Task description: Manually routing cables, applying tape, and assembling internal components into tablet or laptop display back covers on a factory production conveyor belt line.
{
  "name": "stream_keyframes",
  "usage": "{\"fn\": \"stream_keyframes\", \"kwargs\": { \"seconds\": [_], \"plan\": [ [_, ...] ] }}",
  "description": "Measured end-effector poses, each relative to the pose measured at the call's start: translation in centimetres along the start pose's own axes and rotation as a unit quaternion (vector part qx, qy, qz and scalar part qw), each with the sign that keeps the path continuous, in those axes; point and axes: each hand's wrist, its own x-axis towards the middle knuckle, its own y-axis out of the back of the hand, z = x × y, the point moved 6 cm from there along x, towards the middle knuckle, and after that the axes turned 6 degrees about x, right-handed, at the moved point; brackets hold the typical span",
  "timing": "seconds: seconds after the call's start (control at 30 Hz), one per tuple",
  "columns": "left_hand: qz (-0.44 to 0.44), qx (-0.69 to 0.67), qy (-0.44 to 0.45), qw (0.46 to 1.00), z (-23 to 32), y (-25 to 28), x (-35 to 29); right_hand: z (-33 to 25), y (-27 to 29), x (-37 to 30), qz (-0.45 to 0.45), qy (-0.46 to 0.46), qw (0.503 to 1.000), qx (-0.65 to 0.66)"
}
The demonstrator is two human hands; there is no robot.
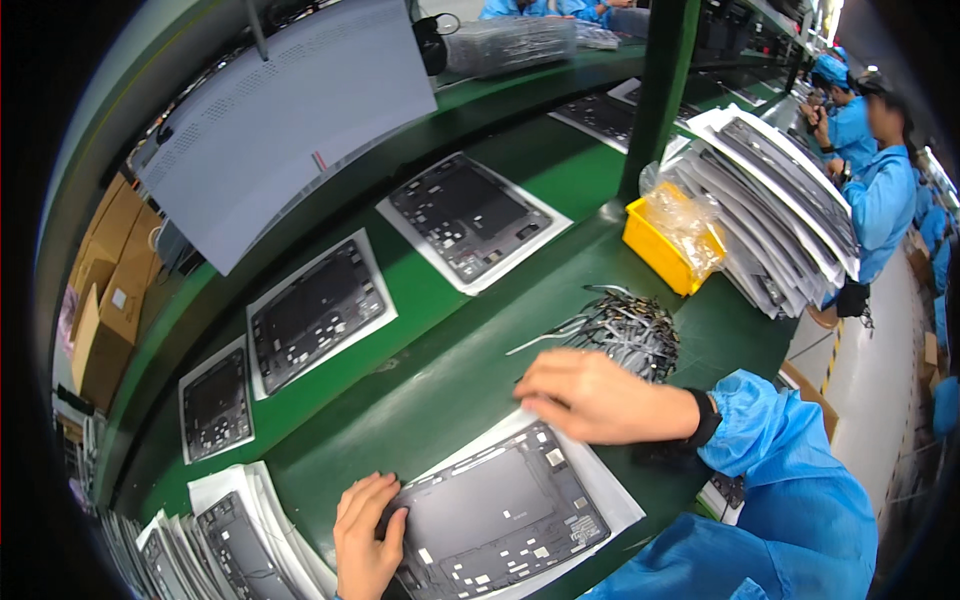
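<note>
A dark grey tablet back panel with small white and silver patches lies on a white sheet in front of me. My left hand is at its left corner, thumb and fingers on either side of the edge. Over the panel's far right corner, my right hand is closed with its fingers bent together. What its fingertips hold, if anything, is hidden. Just beyond the right hand sits a tangled pile of thin grey and black cables.
More panels on white sheets lie along the green bench. A yellow bin with clear plastic bags stands beside a tall panel stack. Another stack is at the lower left. A green post rises behind. Co-workers stand at right.
</note>
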Motion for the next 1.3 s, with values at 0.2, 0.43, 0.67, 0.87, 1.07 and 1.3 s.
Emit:
{"fn": "stream_keyframes", "kwargs": {
  "seconds": [0.2,0.43,0.67,0.87,1.07,1.3],
  "plan": [
    [0.03,-0.108,0.003,0.994,-0.3,-0.9,-1.1,6.2,9.4,-1.3,0.089,-0.196,0.976,-0.012],
    [0.06,-0.104,-0.003,0.993,-0.5,-2.3,0.0,7.6,8.4,-1.9,-0.013,-0.182,0.972,-0.145],
    [0.061,-0.103,-0.007,0.993,-0.4,-2.9,-0.5,7.3,7.6,-1.7,-0.081,-0.143,0.962,-0.216],
    [0.068,-0.111,-0.033,0.991,-0.6,-3.2,-0.3,7.9,11.5,-1.8,0.023,-0.189,0.971,-0.144],
    [0.053,-0.111,-0.021,0.992,-0.7,-3.5,-0.3,6.8,14.3,-1.4,0.098,-0.206,0.961,-0.153],
    [0.047,-0.117,-0.008,0.992,-0.1,-3.5,0.2,6.3,8.1,-0.9,-0.085,-0.206,0.957,-0.186]
  ]
}}
